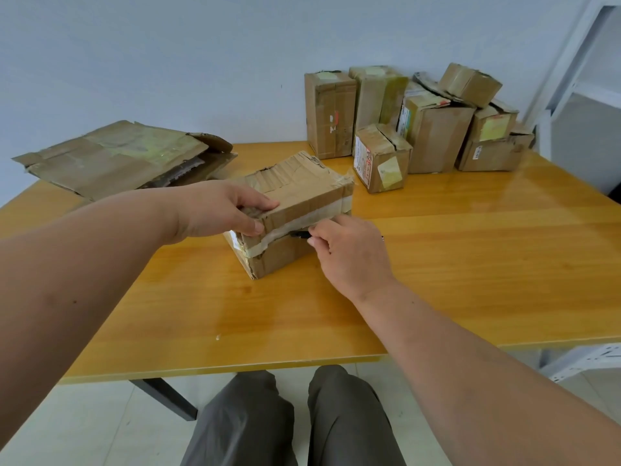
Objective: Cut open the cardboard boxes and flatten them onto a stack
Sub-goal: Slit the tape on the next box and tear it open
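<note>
Now your left hand (pixel 221 210) grips the near left corner of the taped box (pixel 292 210), fingers curled over its top edge and thumb pressed on the side facing you. That box sits on the wooden table (pixel 470 264), roughly mid-table, a pale band of tape running round its side. Your right hand (pixel 349 250) is just right of the box, touching its side at the tape band, fingers curled round a small black cutter (pixel 300 234); only a dark tip shows past your knuckles, lying against the seam. The blade itself is hidden, so you cannot tell how deep it sits. Beyond the box and to its left, at the far table edge, lies the flattened stack (pixel 124 156), cardboard sheets laid one on another, a torn flap lifted on its right side. Beyond the box and to its right, a cluster of unopened boxes (pixel 416 122) stands against the wall, some upright, one small box perched tilted on top. Further right of the cluster, a white metal rack (pixel 578 62) stands off the table. Your grey trouser legs (pixel 292 422) show below the near table edge.
</note>
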